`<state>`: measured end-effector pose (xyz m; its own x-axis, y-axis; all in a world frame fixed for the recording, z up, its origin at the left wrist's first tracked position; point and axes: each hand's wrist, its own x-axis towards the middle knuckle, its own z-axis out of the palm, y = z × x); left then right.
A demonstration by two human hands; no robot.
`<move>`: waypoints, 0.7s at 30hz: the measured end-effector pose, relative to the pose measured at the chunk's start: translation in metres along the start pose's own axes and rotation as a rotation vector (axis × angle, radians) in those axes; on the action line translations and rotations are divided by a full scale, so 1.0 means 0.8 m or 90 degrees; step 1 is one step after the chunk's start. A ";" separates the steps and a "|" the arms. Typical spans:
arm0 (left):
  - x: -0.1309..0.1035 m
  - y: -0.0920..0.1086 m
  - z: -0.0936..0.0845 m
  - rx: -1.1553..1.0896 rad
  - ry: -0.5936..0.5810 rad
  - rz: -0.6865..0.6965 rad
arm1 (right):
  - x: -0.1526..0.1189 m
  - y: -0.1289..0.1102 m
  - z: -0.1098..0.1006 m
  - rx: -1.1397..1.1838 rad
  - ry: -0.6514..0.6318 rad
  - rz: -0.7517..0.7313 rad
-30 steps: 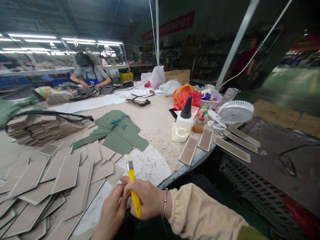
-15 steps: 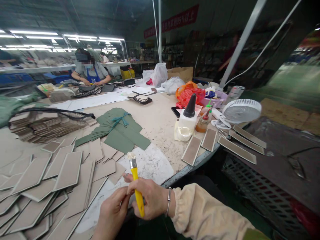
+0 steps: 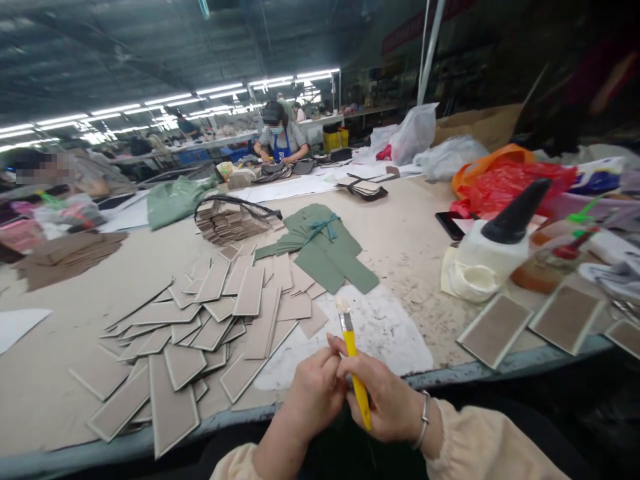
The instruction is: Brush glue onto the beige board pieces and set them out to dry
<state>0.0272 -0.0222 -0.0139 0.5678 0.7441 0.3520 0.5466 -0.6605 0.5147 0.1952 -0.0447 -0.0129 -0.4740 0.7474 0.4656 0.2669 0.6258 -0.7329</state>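
Brush, yellow-handled, slants bristles-up at the lower centre of the frame, clamped in the right hand. The left hand touches the right; whether its curled fingers hold anything, I cannot tell. Beige panels lie scattered on the desk at lower left, green pieces at centre, a white bottle at right.
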 end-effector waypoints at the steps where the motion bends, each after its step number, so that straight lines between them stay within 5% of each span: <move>1: 0.001 0.001 0.000 -0.022 0.022 -0.016 | 0.000 0.000 0.000 -0.004 0.006 0.000; 5: 0.008 0.008 -0.005 -0.128 0.095 -0.114 | -0.003 -0.001 0.000 0.020 0.047 0.012; 11: 0.017 0.009 -0.012 -0.378 0.137 -0.334 | -0.011 -0.002 -0.001 0.247 0.137 0.095; 15: 0.018 0.009 -0.011 -0.612 0.117 -0.464 | -0.011 0.000 0.000 0.247 0.178 0.091; 21: 0.014 0.012 -0.010 -0.865 0.060 -0.540 | -0.001 -0.002 -0.004 0.223 0.247 0.091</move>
<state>0.0344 -0.0194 0.0014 0.3335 0.8693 -0.3649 -0.2865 0.4623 0.8392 0.1977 -0.0453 -0.0107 -0.0914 0.8885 0.4497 -0.0214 0.4497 -0.8929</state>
